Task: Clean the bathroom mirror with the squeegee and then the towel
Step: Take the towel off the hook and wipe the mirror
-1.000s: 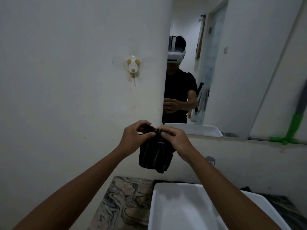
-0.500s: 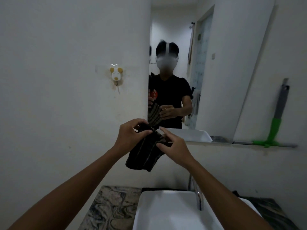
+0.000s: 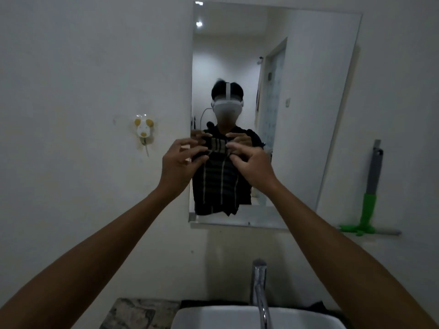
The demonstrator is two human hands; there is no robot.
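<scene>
Towel step: left hand [image 3: 177,162] and right hand [image 3: 251,162] pinch the dark striped cloth towel [image 3: 219,184] before the rectangular wall mirror [image 3: 308,91]. Green-handled squeegee [image 3: 368,210] rests at 3 o'clock. Next, probably press and wipe.

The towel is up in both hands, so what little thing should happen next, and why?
Probably press the towel flat against the mirror and start wiping. The left hand and right hand pinch its top edge right in front of the glass, and the squeegee already leans against the wall to the right, nobody holding it.
</scene>
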